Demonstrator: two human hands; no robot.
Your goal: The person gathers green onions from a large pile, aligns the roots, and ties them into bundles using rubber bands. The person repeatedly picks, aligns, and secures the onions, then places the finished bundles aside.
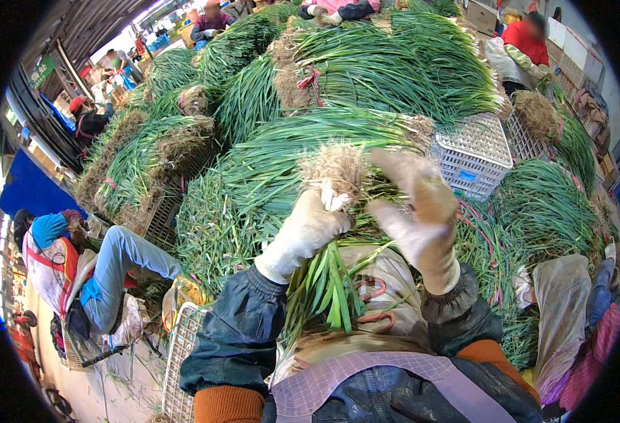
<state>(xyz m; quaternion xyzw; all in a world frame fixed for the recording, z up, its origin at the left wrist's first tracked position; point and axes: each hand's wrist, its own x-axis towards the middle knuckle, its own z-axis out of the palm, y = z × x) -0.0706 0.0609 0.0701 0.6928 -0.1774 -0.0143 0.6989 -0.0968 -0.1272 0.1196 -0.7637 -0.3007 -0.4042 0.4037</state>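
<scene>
Wearing a pale work glove, my left hand (310, 227) grips a bunch of long-leaved green vegetables (336, 296), likely garlic greens or leeks, just below the roots. The brown root end (336, 166) points up and away from me, while the leaves hang down toward my lap. My right hand (421, 217), also gloved and blurred, is beside the root end with fingers spread and nothing in them. Behind both hands lies a broad heap of the same greens (289, 137). A plastic-covered lap (389, 296) is below the bunch.
A white plastic crate (474, 148) stands beyond my right hand. Tied bundles (384, 69) are stacked farther back. Another crate (180, 359) is at lower left. A seated person (72, 264) is on the left, and someone in red (526, 47) is at upper right.
</scene>
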